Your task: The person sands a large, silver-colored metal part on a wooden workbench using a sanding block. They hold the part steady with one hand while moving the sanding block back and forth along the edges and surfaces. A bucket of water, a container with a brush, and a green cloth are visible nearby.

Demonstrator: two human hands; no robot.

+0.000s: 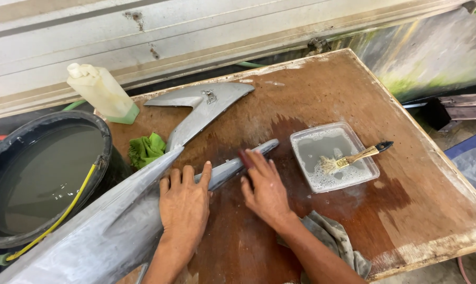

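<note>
The fingers (256, 163) of the right hand (264, 189) lie together and flat, pressing a small dark red pad (245, 158) onto a narrow grey panel strip (238, 164); whether they curl around the pad cannot be told. The fingers (183, 176) of the left hand (184, 202) are slightly apart and laid flat, palm down, on the wide end of the same strip, where it meets a large grey body panel (106, 231). The strip lies near the middle of the bench (322, 89), its tip pointing toward the far right corner. The large panel runs off the near left corner. A second, angular grey panel (206, 108) lies toward the far left edge, with a crumpled green cloth (146, 149) just beside it. Right of the hands, a clear square tray (301, 139) holds soapy water and a paintbrush (356, 156) resting across it. A grey rag (332, 236) lies under the right forearm at the near edge. A pale plastic bottle (101, 92) stands at the far left corner, beside a black bucket (104, 131) of murky water with a yellow hose (64, 213).
</note>
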